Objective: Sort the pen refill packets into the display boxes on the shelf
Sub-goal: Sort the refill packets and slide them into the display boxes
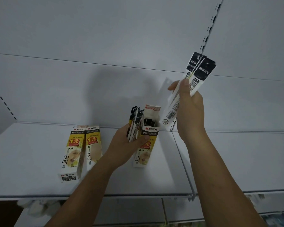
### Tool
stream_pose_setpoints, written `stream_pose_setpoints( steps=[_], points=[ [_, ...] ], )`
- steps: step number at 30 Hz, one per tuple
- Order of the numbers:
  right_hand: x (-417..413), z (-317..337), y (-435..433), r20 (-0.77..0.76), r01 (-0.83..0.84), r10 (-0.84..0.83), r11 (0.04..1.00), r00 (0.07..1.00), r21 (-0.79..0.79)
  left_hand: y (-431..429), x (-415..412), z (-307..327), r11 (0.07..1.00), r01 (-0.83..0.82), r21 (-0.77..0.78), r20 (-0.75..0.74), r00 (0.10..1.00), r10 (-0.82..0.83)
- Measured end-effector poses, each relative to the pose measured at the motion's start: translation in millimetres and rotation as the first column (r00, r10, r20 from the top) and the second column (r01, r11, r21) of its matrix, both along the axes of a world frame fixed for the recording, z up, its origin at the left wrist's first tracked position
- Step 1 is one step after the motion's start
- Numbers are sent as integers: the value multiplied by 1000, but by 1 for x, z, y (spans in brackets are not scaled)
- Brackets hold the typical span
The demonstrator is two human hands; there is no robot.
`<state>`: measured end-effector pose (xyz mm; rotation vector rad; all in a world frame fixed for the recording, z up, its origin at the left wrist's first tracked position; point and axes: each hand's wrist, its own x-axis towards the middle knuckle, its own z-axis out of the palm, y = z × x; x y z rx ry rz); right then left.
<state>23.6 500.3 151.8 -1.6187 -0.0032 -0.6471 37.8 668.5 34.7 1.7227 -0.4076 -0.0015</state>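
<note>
The white back panel [105, 38] fills most of your view, with one slotted upright [210, 28] running down its right part and a second slotted strip at the far left edge. Below it lies the white shelf [31, 161], made of two boards that meet just right of centre. Three display boxes stand on the left board. Two closed ones, the left box [72, 151] and its neighbour [93, 148], stand touching side by side well left of your arms. The third, the open box [145, 154], stands near the board's right end with its top flap raised and dark refill tops showing inside. Your left hand [126, 145] is beside that open box; its fingers are curled round a small bunch of packets [134, 123], upright and just left of the box mouth, two or three as far as you can count, and the thumb lies across the box front. Your right hand [190, 108] is raised above and to the right of the open box, well clear of the shelf, gripping a fanned bundle of packets [197, 71]: two black-topped ones point upward, at least one white-backed one with a barcode slants down toward the box, and another white edge shows behind.
</note>
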Motion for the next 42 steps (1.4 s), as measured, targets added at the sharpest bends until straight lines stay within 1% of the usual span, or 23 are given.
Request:
stream_pose_setpoints(
  steps=[3, 7, 10, 13, 19, 22, 24, 26, 28, 32, 34, 37, 39, 42],
  points=[
    [5, -3, 6, 67, -10, 13, 999, 998, -45, 0, -1, 1, 1000, 11, 12, 8, 1000, -11],
    [14, -15, 11, 64, -59, 68, 989, 996, -132, 0, -2, 1, 1000, 6, 13, 9, 1000, -6],
    [15, -21, 12, 52, -73, 79, 992, 996, -106, 0, -3, 0, 1000, -2, 10, 12, 1000, 2],
    [13, -24, 15, 82, -91, 95, 995, 992, -51, 1, -3, -1, 1000, -12, 22, 17, 1000, 12],
    [12, -34, 12, 48, -67, 80, 971, 996, -231, 3, -3, 1, 1000, -20, 22, 28, 999, 19],
    [10, -36, 9, -3, -51, 53, 937, 999, -346, 4, -3, 1, 999, -24, 21, 34, 999, 23],
    [11, -37, 6, -58, -98, 80, 889, 995, -448, 3, -3, 1, 1000, -21, 23, 37, 999, 20],
    [11, -37, 4, -110, -163, 124, 851, 986, -500, 2, -3, 2, 999, -22, 27, 40, 999, 21],
    [11, -36, 2, -145, -194, 139, 838, 980, -511, 1, -3, 2, 999, -19, 33, 47, 999, 17],
    [13, -33, -3, -90, -131, 98, 841, 991, -526, 1, -2, 2, 999, -20, 39, 48, 999, 19],
    [16, -36, -6, -104, -147, 108, 836, 989, -529, 1, -2, 1, 999, -23, 40, 51, 998, 21],
    [16, -41, -8, -122, -168, 118, 788, 986, -593, 1, -1, 1, 999, -26, 46, 47, 999, 24],
    [15, -42, -8, -115, -165, 119, 773, 986, -612, 1, -1, 2, 999, -19, 40, 42, 999, 18],
    [13, -41, -8, -84, -136, 107, 781, 991, -610, 0, -1, 2, 999, -18, 40, 57, 998, 16]
  ],
)
